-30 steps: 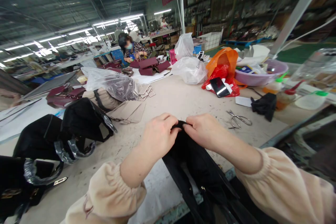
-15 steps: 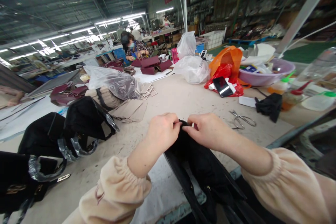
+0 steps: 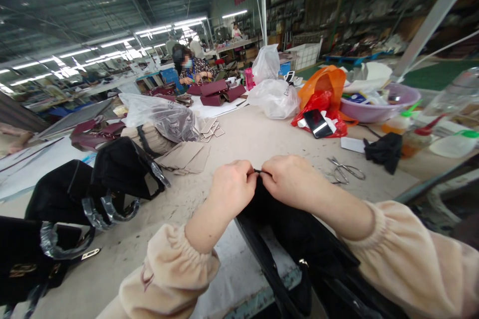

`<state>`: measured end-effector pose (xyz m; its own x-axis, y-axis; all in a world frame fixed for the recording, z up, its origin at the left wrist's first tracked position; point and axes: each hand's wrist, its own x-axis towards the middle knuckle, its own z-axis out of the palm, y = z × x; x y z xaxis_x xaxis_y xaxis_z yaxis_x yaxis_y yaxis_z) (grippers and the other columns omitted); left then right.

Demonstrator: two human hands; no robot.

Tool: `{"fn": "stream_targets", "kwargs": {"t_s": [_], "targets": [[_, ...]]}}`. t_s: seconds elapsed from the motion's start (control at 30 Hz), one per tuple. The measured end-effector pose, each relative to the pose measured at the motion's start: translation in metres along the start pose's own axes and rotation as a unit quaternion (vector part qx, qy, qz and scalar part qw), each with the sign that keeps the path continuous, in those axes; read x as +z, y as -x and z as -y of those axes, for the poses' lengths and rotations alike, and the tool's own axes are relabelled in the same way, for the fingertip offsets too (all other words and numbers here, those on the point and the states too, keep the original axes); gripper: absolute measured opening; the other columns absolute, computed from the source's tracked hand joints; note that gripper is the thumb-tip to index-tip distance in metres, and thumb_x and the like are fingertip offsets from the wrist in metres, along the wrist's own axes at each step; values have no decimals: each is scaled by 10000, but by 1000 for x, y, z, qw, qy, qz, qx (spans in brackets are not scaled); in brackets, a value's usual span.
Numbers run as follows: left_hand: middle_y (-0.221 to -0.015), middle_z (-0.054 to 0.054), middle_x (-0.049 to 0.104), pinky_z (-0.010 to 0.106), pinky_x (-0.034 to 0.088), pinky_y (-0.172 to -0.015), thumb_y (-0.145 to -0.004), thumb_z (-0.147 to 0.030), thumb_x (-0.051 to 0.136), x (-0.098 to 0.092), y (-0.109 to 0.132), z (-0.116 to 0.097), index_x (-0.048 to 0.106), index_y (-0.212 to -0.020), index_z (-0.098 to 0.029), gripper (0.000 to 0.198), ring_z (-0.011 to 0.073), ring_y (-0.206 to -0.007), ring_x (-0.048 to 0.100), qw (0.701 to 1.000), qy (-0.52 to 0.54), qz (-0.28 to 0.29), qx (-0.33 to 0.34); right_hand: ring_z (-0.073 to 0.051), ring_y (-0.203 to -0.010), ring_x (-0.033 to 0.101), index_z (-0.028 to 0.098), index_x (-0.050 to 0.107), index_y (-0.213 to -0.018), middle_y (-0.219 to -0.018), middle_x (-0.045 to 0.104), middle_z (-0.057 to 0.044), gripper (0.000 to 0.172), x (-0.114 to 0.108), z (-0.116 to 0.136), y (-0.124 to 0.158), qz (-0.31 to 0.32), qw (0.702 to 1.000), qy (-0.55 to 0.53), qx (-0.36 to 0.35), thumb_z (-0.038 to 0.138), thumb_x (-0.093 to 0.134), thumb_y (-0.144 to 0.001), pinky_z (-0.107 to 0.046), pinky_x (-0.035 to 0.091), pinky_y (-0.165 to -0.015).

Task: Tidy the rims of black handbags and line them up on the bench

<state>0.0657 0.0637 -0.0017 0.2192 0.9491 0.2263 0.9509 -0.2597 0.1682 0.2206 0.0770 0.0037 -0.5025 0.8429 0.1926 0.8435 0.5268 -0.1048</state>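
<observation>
A black handbag (image 3: 299,232) hangs at the table's near edge, its far rim raised between my hands. My left hand (image 3: 234,187) is closed, pinching that rim from the left. Close beside it, my right hand (image 3: 290,179) pinches the same rim with thumb and fingers. Only a short dark strip of the edge shows between the two hands; the rest of the gripped part is hidden by the fingers. Small metal fittings glint lower on the bag, which runs out of view at the bottom.
Several black handbags with wrapped handles, one a black bag (image 3: 125,169), stand at left. Grey-brown card pieces (image 3: 187,158) lie beyond. Scissors (image 3: 346,169), a black cloth (image 3: 385,152), a phone (image 3: 318,123) and a purple basin (image 3: 377,108) are at right. A co-worker (image 3: 194,67) sits across the table.
My right hand has shifted slightly up and closed its fingers on the bag's rim. The bag's lower right part has swung outward to the right. My left hand stays nearly in place.
</observation>
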Motion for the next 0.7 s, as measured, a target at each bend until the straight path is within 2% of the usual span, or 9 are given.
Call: {"fn": "stream_targets", "kwargs": {"t_s": [0.07, 0.2, 0.27, 0.4, 0.53, 0.6, 0.7], "targets": [[-862, 24, 718, 301, 476, -727, -806, -248, 557, -3, 3, 1, 609, -879, -215, 96, 197, -808, 674, 999, 38, 5, -8, -219, -734, 638, 164, 684, -800, -804, 693, -94, 289, 1, 2, 0, -1, 1000, 12, 5, 253, 414, -853, -299, 395, -624], [-1098, 62, 683, 351, 499, -802, -714, -280, 671, -13, 19, 3, 480, -1160, -220, 489, 251, -936, 668, 994, 94, 41, -31, -221, -757, 646, 158, 694, -833, -809, 698, -103, 287, 2, 1, 2, 8, 999, 4, 38, 251, 423, -843, -291, 418, -649], [-1160, 89, 658, 382, 493, -847, -696, -291, 695, -18, 26, 4, 441, -1216, -213, 584, 281, -991, 651, 993, 86, 67, -40, -230, -773, 649, 154, 698, -849, -817, 702, -115, 298, 2, -1, 2, 15, 998, 2, 59, 258, 419, -843, -297, 426, -664], [-1117, 84, 673, 398, 484, -870, -747, -184, 615, -22, 31, 9, 414, -1224, -199, 518, 271, -993, 648, 992, 76, 89, -46, -239, -792, 654, 147, 707, -858, -817, 708, -130, 320, -3, -1, 4, 32, 996, -3, 82, 259, 409, -839, -304, 432, -675], [-1156, 60, 633, 371, 483, -862, -772, -80, 524, -23, 29, 17, 423, -1178, -223, 441, 229, -984, 644, 997, 58, 47, -1, -243, -801, 655, 141, 714, -855, -818, 709, -139, 320, -12, 5, 11, 38, 994, -3, 98, 242, 411, -830, -303, 430, -671], [-1127, 49, 623, 357, 479, -853, -774, -89, 539, -23, 31, 16, 468, -1102, -230, 364, 222, -984, 631, 999, 38, 25, 25, -238, -800, 655, 143, 714, -849, -814, 711, -137, 320, -14, 6, 17, 34, 994, -7, 106, 248, 412, -834, -299, 427, -668], [-1055, 44, 625, 351, 473, -839, -765, -222, 640, -22, 35, 8, 522, -995, -217, 259, 228, -959, 615, 999, 20, -12, 38, -215, -783, 652, 149, 710, -832, -804, 715, -124, 322, -13, 4, 23, 29, 993, -18, 112, 261, 409, -837, -286, 416, -655]]}}
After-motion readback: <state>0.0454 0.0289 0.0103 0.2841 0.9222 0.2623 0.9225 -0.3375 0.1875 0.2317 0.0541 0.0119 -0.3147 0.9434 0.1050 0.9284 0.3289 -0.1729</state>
